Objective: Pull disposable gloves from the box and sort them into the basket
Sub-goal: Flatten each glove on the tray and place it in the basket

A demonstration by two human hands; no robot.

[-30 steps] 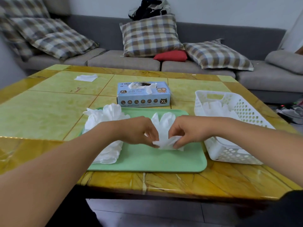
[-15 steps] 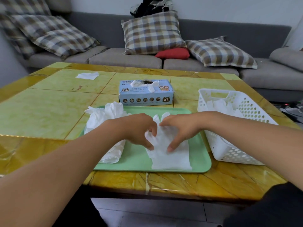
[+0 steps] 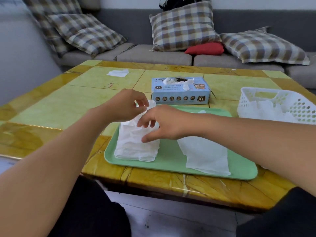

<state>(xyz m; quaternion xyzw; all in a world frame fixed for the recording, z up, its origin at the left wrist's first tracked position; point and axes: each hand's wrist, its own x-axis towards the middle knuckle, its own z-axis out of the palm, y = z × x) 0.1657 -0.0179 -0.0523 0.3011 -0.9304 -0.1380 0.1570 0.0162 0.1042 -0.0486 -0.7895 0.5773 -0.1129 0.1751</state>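
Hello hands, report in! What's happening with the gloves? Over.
Left hand pinching top glove of the glove pile; right hand open over it. One flat glove on green tray. White basket holds some. Nothing blocking.

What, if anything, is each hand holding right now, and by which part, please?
The left hand pinches the top glove of the glove pile by its upper edge. The right hand hovers open beside it, gripping nothing.

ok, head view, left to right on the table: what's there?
Loose white sheet → glove pile on the green tray → glove box → flat glove → white basket.
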